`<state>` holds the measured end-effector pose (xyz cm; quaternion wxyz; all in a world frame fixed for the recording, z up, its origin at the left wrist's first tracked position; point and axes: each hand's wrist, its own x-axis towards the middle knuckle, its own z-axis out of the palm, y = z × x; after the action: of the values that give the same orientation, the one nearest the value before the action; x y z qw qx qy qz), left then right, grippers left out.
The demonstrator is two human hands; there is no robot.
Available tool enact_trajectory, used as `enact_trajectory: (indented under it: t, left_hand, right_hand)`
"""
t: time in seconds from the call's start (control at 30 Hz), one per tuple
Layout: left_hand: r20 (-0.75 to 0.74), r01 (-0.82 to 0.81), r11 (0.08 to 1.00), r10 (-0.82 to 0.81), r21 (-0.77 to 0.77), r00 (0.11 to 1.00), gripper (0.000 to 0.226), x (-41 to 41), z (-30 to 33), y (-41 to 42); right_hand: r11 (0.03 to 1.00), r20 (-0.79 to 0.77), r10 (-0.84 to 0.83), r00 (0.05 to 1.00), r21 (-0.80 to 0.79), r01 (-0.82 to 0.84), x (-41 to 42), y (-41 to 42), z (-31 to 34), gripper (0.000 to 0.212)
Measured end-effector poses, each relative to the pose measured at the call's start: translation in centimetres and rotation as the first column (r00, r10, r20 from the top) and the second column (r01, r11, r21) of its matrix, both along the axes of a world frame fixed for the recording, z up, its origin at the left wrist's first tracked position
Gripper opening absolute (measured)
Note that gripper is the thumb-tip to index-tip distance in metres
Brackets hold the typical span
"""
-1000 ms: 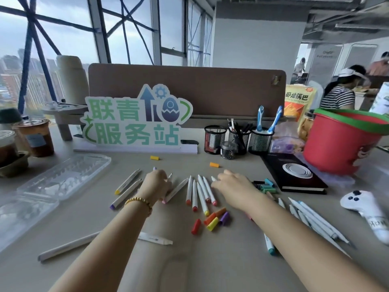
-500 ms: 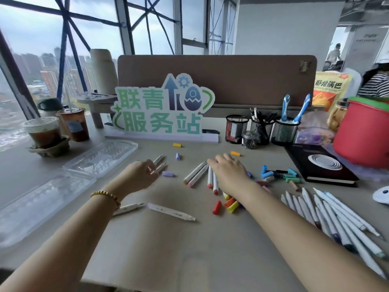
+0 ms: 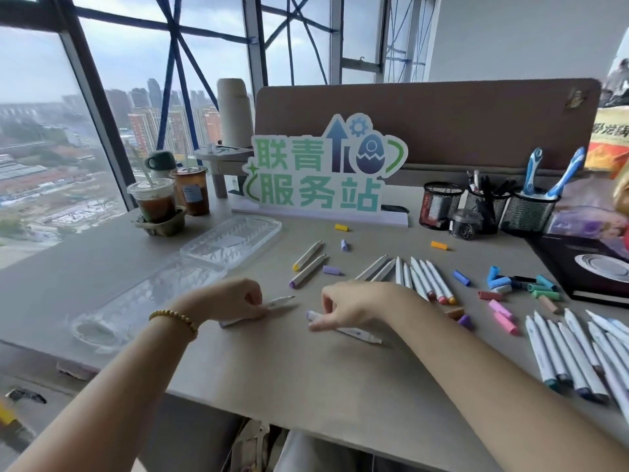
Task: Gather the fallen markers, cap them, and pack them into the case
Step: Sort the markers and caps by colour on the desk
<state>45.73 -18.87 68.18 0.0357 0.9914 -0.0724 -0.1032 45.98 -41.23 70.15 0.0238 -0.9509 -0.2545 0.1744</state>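
My left hand grips a white marker lying on the grey desk, its tip pointing right. My right hand pinches another white marker near its pale purple end. The clear plastic case lies open at the left with nothing in it. More markers lie in a row behind my right hand, and a second bunch of markers lies at the right. Loose coloured caps are scattered between them.
Two iced drinks stand at the back left beside the window. A green sign and three mesh pen cups line the back. A black notebook lies at the right. The desk's front edge runs close under my forearms.
Both hands came back toward me from the marker row. Each now holds one of the two white markers near the desk front. The view turned left.
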Motion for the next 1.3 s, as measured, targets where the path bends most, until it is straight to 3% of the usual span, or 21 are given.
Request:
enact_trajectory:
  t: [0.13, 0.23, 0.3, 0.33, 0.4, 0.6, 0.7, 0.87, 1.0, 1.17, 1.23, 1.3]
  left_hand:
    - [0.139, 0.0, 1.0, -0.001, 0.01, 0.99, 0.018, 1.4, -0.2, -0.8]
    - [0.079, -0.253, 0.904, 0.297, -0.344, 0.952, 0.023, 2.2, 0.4, -2.3]
    - [0.209, -0.204, 0.927, 0.278, -0.314, 0.938, 0.03, 3.6, -0.2, -2.8]
    - [0.229, -0.218, 0.9, 0.318, -0.376, 0.92, 0.031, 4.3, 0.1, -3.3]
    - [0.305, -0.172, 0.934, 0.27, -0.313, 0.913, 0.039, 5.7, 0.3, -4.5]
    - [0.137, -0.195, 0.954, 0.23, -0.227, 0.964, 0.08, 9.0, -0.2, -7.7]
    - [0.057, -0.232, 0.95, 0.249, -0.207, 0.967, 0.087, 9.9, -0.6, -8.7]
    - [0.1, -0.212, 0.968, 0.226, -0.133, 0.969, 0.051, 11.0, -0.9, -9.3]
    - [0.155, -0.22, 0.975, 0.224, -0.041, 0.962, 0.035, 10.9, -0.6, -9.9]
    - [0.193, -0.192, 0.98, 0.179, 0.052, 0.965, 0.044, 10.1, -0.2, -10.0]
    - [0.213, -0.191, 0.981, 0.181, 0.028, 0.96, 0.044, 10.0, -0.1, -9.7]
    - [0.208, -0.213, 0.972, 0.229, -0.098, 0.951, 0.032, 9.8, 0.7, -10.3]
  right_hand:
    - [0.987, 0.001, 0.058, 0.998, -0.152, -0.057, -1.0, 0.2, 0.2, 0.032]
    - [0.978, 0.111, 0.112, 0.988, -0.191, -0.089, -1.4, 0.3, 0.9, 0.029]
    - [0.967, 0.291, 0.16, 0.943, -0.239, -0.09, -1.2, 0.3, 1.2, 0.034]
    - [0.958, 0.381, 0.188, 0.905, -0.276, -0.083, -1.0, 0.2, 1.3, 0.034]
    - [0.941, 0.489, 0.237, 0.839, -0.332, -0.072, -0.4, -0.3, 1.6, 0.033]
    - [0.968, 0.596, 0.079, 0.799, -0.236, 0.081, 1.1, -4.0, 2.1, 0.029]
    - [0.965, 0.574, -0.017, 0.819, -0.204, 0.163, 1.8, -6.7, 1.2, 0.043]
    - [0.952, 0.456, -0.179, 0.872, -0.144, 0.271, 2.4, -10.6, 0.1, 0.064]
    - [0.937, 0.332, -0.292, 0.897, -0.087, 0.337, 2.4, -12.2, 0.4, 0.051]
    - [0.891, 0.36, -0.44, 0.823, 0.06, 0.45, 2.3, -13.7, 0.6, 0.034]
    - [0.886, 0.341, -0.45, 0.825, 0.061, 0.459, 2.2, -14.3, 0.4, 0.031]
    - [0.887, 0.309, -0.452, 0.837, 0.056, 0.459, 2.1, -14.6, 0.2, 0.029]
